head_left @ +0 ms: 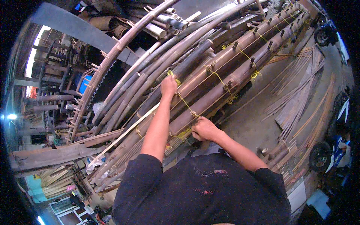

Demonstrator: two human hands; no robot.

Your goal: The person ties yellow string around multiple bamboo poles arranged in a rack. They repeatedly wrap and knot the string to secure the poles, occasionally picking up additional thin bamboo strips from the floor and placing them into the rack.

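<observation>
My left hand (169,88) is closed on a bunch of yellow cord (171,73) beside the far side of two long brown bamboo poles lying side by side. On the near side, my right hand (204,129) is a fist around the cord's other stretch. Between my hands, the cord span (183,100) crosses the poles and passes a small wooden peg (193,113). Similar yellow lashings and dark pegs (252,62) line the nearer pole (242,74) and the farther pole (222,56). A loose yellow tangle (183,134) hangs left of my right hand.
Stacked bamboo poles (150,75) lie to the left, past a curved pole with pegs (120,45). Thin bamboo strips (292,97) cover part of the floor at right, near a motorcycle wheel (320,156). Short bamboo pieces (277,153) lie by my right elbow.
</observation>
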